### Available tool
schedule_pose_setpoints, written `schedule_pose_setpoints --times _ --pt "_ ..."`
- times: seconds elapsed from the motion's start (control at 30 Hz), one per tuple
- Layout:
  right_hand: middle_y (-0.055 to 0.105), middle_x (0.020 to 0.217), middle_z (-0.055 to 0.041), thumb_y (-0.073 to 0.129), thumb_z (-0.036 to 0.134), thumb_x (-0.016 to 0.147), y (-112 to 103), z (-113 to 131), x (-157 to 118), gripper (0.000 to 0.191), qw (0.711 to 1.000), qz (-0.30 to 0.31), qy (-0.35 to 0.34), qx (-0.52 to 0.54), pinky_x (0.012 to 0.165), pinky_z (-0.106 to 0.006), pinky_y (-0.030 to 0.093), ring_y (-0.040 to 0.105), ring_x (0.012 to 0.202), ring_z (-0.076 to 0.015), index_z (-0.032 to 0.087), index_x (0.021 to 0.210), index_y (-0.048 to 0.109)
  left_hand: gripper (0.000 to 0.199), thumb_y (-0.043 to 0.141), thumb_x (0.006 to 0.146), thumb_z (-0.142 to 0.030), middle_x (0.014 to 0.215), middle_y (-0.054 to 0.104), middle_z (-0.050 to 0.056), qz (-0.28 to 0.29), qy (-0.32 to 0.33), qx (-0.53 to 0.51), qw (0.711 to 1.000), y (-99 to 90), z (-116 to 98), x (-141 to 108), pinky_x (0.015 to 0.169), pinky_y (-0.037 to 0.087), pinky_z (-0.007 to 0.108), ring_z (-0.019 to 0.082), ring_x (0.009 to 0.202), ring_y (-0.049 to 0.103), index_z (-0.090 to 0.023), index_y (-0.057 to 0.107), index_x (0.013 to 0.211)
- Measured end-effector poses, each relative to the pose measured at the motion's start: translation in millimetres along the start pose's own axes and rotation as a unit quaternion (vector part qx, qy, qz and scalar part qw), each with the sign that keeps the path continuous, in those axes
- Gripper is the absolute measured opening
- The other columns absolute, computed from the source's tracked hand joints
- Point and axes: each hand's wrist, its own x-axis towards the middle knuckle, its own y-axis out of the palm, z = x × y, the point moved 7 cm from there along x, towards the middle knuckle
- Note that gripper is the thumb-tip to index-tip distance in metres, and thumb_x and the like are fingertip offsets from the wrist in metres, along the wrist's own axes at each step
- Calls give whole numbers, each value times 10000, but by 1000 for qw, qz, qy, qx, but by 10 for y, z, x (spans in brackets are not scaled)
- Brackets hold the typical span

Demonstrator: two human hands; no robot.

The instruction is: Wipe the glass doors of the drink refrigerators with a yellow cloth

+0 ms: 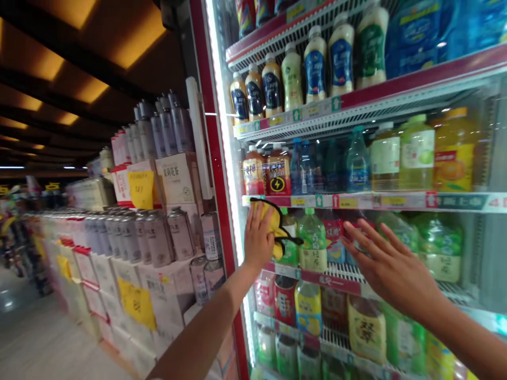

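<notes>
My left hand (pixel 258 235) presses a yellow cloth (pixel 277 224) with a black edge, its fingers lying over it, in front of the cooler's left side. Just behind the cloth are a shelf rail (pixel 309 201) and green-labelled bottles (pixel 312 240). My right hand (pixel 390 264) is raised at the right with its fingers stretched out and nothing in it. Bottles on the lower shelves are partly hidden behind that hand. Whether it touches a glass pane cannot be made out.
The drinks cooler has a red frame (pixel 222 174) with a bright light strip, and several shelves of bottles (pixel 273 87). A white vertical handle (pixel 200 137) is on its left. Stacked cartons (pixel 174 295) topped with cans (pixel 158 232) stand close by at the left.
</notes>
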Motion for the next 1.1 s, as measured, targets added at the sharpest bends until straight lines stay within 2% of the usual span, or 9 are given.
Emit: schedule_pose_setpoints --times 0.1,0.27,0.4,0.5,0.63,0.73,0.9,1.0,1.1 --pt "336 1662 1 524 282 966 71 -10 -93 614 999 11 24 -26 1279 -594 188 309 1544 -299 342 1567 413 755 481 906 -122 1742 123 84 -65 -39 3 997 84 -193 -25 1293 194 547 298 1603 102 -215 256 1620" --pt "325 1664 2 509 245 982 121 6 -312 650 998 10 29 -54 1282 -551 208 339 1530 -280 355 1600 339 694 626 935 -375 1727 207 74 -28 74 28 996 311 -520 -253 1284 165 585 340 1601 93 -286 370 1574" --pt "291 1676 54 501 188 973 78 -85 -455 705 998 -5 12 -61 1281 -511 243 336 1532 -248 416 1604 285 564 504 989 -257 1712 250 85 -63 12 20 998 152 -338 225 1265 266 538 305 1586 194 -247 419 1547" --pt "297 1678 31 493 188 979 92 -144 -477 661 997 -4 4 -75 1265 -511 284 306 1544 -252 378 1592 338 551 487 990 -236 1696 292 85 -110 -12 16 994 91 -512 511 1269 253 551 308 1585 192 -247 438 1540" --pt "350 1662 -15 503 164 972 92 -173 -475 572 996 21 -16 -89 1258 -512 301 294 1549 -260 307 1526 482 651 632 943 -402 1701 282 80 -76 99 20 992 289 -993 171 1276 238 542 331 1593 154 -293 428 1552" --pt "380 1646 -15 536 168 959 -25 -248 -525 530 993 61 -54 -87 1258 -484 316 346 1529 -233 292 1474 545 674 707 899 -349 1674 347 61 -14 161 33 986 398 -1030 -146 1278 243 535 303 1584 210 -356 457 1525" --pt "404 1629 35 580 141 928 -385 -576 -639 568 987 89 -71 -111 1252 -525 331 349 1527 -240 333 1461 548 589 587 940 -176 1629 424 89 -50 70 30 996 275 -900 292 1260 292 533 291 1568 261 -301 494 1509" --pt "362 1649 -2 508 118 966 -510 -778 -678 548 991 68 -29 -111 1251 -519 344 300 1545 -241 289 1487 528 576 503 962 -146 1660 371 70 -104 -6 15 994 259 -1136 489 1234 307 595 320 1575 222 -340 501 1505" --pt "340 1655 -60 409 94 1002 -500 -869 -701 520 994 66 -8 -86 1239 -524 370 268 1551 -244 218 1495 520 610 581 933 -217 1686 319 61 -96 39 3 995 397 -1501 268 1254 257 594 350 1583 177 -345 483 1522"
